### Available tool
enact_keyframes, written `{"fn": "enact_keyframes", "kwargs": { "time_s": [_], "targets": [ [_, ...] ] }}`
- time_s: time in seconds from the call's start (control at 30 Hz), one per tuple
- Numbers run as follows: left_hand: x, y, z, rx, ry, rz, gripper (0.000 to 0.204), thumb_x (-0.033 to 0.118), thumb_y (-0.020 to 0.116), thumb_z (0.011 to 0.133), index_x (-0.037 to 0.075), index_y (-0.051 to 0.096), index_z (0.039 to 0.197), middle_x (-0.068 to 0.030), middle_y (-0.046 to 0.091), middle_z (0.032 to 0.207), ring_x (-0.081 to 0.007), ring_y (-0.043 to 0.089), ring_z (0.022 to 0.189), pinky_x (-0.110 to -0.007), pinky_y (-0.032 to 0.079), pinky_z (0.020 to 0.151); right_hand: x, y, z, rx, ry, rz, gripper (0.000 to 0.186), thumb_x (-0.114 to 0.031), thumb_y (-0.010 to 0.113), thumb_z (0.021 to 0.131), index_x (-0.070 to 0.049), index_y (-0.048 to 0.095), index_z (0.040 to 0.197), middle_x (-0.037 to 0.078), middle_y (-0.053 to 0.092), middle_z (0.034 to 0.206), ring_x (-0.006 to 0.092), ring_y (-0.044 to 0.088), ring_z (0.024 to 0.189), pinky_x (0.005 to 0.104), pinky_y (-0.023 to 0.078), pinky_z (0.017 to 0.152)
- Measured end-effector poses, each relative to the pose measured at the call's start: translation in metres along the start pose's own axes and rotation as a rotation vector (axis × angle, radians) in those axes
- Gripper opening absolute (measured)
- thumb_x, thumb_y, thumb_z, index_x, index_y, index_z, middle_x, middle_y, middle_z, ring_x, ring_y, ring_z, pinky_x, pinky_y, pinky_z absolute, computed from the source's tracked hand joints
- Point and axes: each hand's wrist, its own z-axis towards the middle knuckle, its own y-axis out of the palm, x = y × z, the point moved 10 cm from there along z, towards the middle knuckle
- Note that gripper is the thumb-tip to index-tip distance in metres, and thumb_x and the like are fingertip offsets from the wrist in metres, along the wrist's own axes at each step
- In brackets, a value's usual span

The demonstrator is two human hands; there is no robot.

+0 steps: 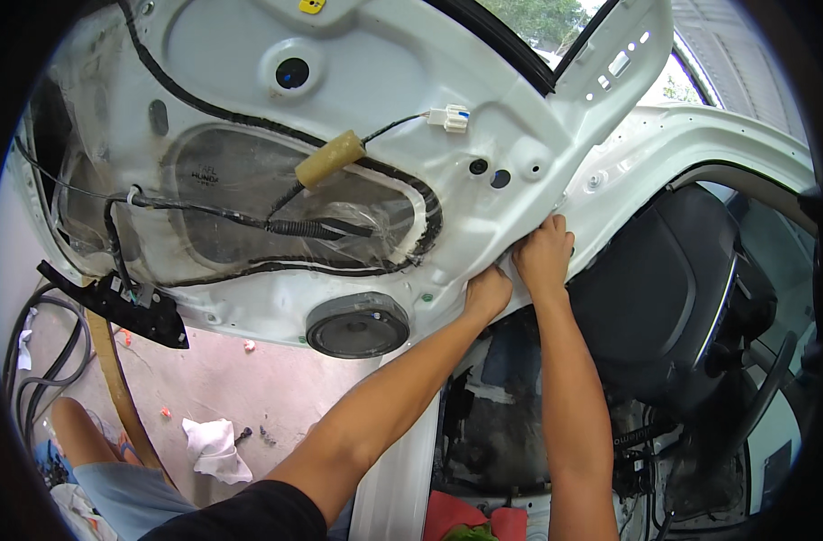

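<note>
My left hand (491,294) and my right hand (545,248) reach into the gap between a white car door (240,45) and the white body frame (664,135), fingers bent; what they grip is hidden. The right one sits slightly higher. On the door's inner side, left of my hands, are a clear plastic sheet (204,171) edged with black sealant, a black wiring harness (285,228) with a yellow foam sleeve (330,159), a white connector (448,118) and a round black speaker (357,325). A black trim piece (132,307) hangs at the door's lower left.
A dark seat (655,298) and steering wheel (769,388) fill the right. On the pink floor (231,379) lie a white cloth (215,451), black hoses (50,361) and small scraps. A bent bare leg (78,424) in grey shorts shows at lower left, and red fabric (452,514) below.
</note>
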Motion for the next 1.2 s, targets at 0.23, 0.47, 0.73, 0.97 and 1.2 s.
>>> {"fn": "enact_keyframes", "kwargs": {
  "time_s": [0.23,0.47,0.73,0.97,1.2],
  "targets": [
    [0.008,-0.016,-0.012,-0.006,-0.081,-0.013,0.047,0.013,0.046,0.092,-0.008,0.053,0.134,-0.0378,0.055,0.133,-0.0510,0.054,0.123,-0.054,0.042,0.106,-0.008,0.007,0.002,-0.005,0.050,-0.112,0.025,-0.017,0.071,0.073,-0.003,0.075,0.093,0.007,0.058,0.120,0.0288,0.053,0.104,0.0454,0.038,0.079],
    [-0.006,-0.003,-0.002,-0.115,-0.200,-0.051,0.048,0.017,0.047,0.093,-0.001,0.052,0.137,-0.0347,0.053,0.137,-0.0486,0.052,0.128,-0.053,0.041,0.109,-0.004,0.006,0.000,0.020,0.015,0.012,0.027,-0.015,0.072,0.074,-0.002,0.073,0.098,0.008,0.058,0.115,0.0318,0.052,0.103,0.0471,0.039,0.080],
    [0.002,-0.013,-0.011,-0.031,0.095,0.064,0.056,0.006,0.048,0.086,-0.002,0.049,0.141,-0.0335,0.053,0.138,-0.0482,0.050,0.130,-0.051,0.039,0.111,-0.005,0.007,0.004,0.004,0.035,-0.037,0.034,-0.015,0.077,0.070,-0.005,0.071,0.102,0.010,0.064,0.105,0.0355,0.052,0.103,0.0487,0.040,0.075],
    [-0.011,-0.005,-0.006,-0.070,-0.158,-0.016,0.046,0.014,0.048,0.088,-0.005,0.060,0.128,-0.0362,0.058,0.129,-0.0498,0.055,0.123,-0.051,0.042,0.108,-0.006,0.003,0.001,0.006,0.004,0.034,0.034,-0.013,0.076,0.069,-0.004,0.071,0.101,0.009,0.061,0.109,0.0346,0.052,0.104,0.0472,0.040,0.079],
    [-0.018,0.006,0.003,-0.147,-0.093,0.004,0.055,0.012,0.047,0.088,-0.002,0.050,0.141,-0.0354,0.050,0.141,-0.0497,0.048,0.132,-0.050,0.037,0.113,0.004,0.002,-0.002,0.077,0.115,0.117,0.029,-0.010,0.075,0.070,-0.003,0.075,0.098,0.007,0.060,0.117,0.0307,0.052,0.103,0.0444,0.037,0.081]
  ]
}}
